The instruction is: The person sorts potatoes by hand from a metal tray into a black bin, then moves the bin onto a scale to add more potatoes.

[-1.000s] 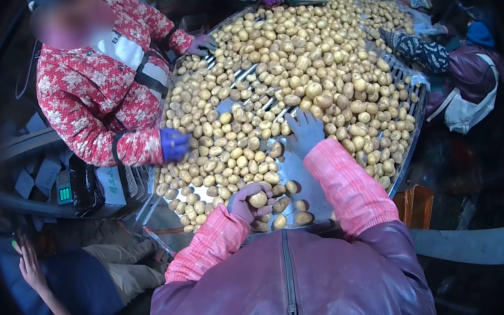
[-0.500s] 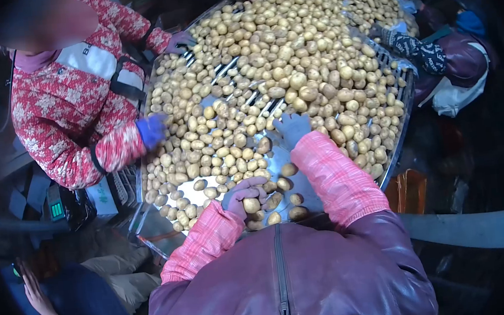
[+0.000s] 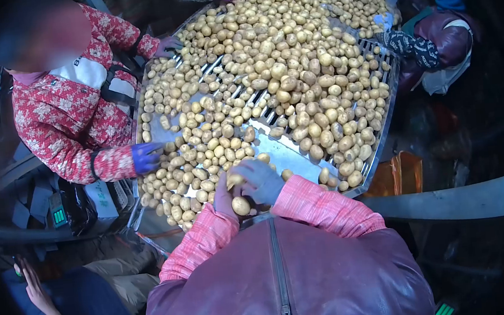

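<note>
Potatoes (image 3: 311,82) lie heaped over the slatted table (image 3: 385,79) in front of us and reach down to its near edge, where our gloved left hand (image 3: 224,196) curls round a pale potato (image 3: 240,206) close to our jacket (image 3: 272,262). We bring our gloved right hand (image 3: 258,180) against the left, its fingers bent over another potato (image 3: 234,179) between the two, though we cannot tell how tightly they close. Across to our left, a co-worker's purple glove (image 3: 146,158) touches the pile's edge.

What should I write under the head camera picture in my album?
Gloved left hand and right hand, close together with potatoes, at a table heaped with more.
</note>
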`<state>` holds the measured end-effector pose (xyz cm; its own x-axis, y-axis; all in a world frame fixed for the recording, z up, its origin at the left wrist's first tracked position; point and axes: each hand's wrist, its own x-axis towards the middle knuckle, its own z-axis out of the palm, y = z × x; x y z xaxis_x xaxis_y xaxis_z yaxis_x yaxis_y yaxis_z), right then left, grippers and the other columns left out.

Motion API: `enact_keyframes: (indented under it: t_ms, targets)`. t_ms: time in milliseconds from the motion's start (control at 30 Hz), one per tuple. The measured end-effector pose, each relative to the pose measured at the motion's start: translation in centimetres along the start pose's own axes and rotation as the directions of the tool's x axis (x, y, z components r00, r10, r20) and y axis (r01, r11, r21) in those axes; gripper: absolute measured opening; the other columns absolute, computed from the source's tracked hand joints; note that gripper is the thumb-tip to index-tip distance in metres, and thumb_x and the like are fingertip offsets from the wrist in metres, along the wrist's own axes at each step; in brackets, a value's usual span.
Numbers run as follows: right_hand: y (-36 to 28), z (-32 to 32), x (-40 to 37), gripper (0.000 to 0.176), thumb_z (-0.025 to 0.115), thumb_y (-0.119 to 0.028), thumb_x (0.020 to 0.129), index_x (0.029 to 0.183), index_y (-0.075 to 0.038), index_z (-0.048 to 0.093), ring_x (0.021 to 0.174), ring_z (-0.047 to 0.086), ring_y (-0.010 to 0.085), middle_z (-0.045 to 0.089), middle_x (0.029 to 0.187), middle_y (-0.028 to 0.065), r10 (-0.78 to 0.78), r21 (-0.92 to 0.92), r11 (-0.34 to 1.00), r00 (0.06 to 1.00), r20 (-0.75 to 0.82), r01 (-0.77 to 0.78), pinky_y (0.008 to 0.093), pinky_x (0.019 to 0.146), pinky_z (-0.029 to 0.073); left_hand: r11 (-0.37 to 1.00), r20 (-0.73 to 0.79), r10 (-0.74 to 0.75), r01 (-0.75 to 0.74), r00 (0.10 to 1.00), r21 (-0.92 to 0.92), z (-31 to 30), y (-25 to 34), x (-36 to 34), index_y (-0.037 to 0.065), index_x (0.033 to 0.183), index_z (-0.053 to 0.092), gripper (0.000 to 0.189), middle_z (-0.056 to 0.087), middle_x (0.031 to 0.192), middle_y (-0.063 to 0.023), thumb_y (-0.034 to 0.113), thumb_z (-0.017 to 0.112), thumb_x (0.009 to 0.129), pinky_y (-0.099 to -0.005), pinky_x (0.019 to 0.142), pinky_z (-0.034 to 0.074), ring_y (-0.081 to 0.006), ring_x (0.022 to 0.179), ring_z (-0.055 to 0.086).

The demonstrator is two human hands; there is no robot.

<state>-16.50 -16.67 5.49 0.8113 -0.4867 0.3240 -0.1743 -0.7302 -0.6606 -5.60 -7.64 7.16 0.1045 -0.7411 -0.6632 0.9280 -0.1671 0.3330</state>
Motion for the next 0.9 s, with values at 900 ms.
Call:
enact_keyframes:
  t_ms: [900]
  targets:
    - [13.0,-6.5,-0.5,0.064,0.077,-0.032,0.067,0.125,-0.014,0.054,0.110,0.052,0.0380,0.049,0.123,0.0189,0.459,-0.313,0.846,0.888,0.014,-0.432,0.0463,0.093,0.046,0.996,0.377,-0.042,0.067,0.925,-0.053,-8.5,-1.3,-1.1,-0.007,0.102,0.059,0.080,0.064,0.099,-0.0231,0.066,0.028,0.093,-0.0346,0.044,0.049,-0.0387,0.085,0.068]
